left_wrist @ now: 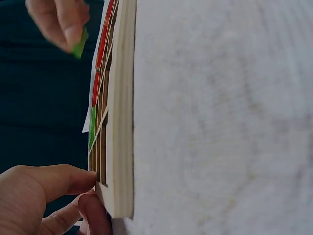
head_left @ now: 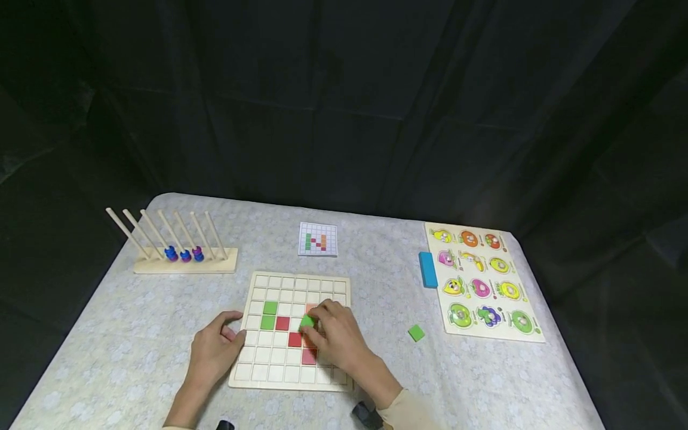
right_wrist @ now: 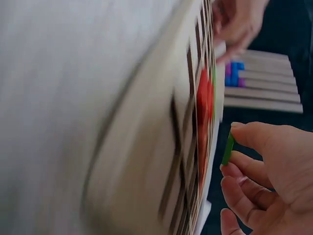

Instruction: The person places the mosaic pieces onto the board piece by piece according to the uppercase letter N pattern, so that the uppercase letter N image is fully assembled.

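Note:
A wooden grid board (head_left: 260, 372) lies on the table, bearing green tiles (head_left: 270, 308), red tiles (head_left: 282, 323) and orange tiles partly hidden by my right hand. At the board's left edge, my left hand (head_left: 211, 353) holds it with thumb and fingertips; the left wrist view shows the finger contact at the rim (left_wrist: 123, 147). My right hand (head_left: 340, 335) pinches a green square tile (head_left: 307, 321) between thumb and fingers over the board. In the right wrist view that tile (right_wrist: 228, 149) is tilted on edge, apart from the board.
Another green tile (head_left: 416, 332) lies right of the board. A pattern card (head_left: 318, 228) is behind it. Back left stands a peg rack (head_left: 144, 267) with blue and purple beads. A fruit puzzle board (head_left: 484, 306) and a blue block (head_left: 427, 270) are at right.

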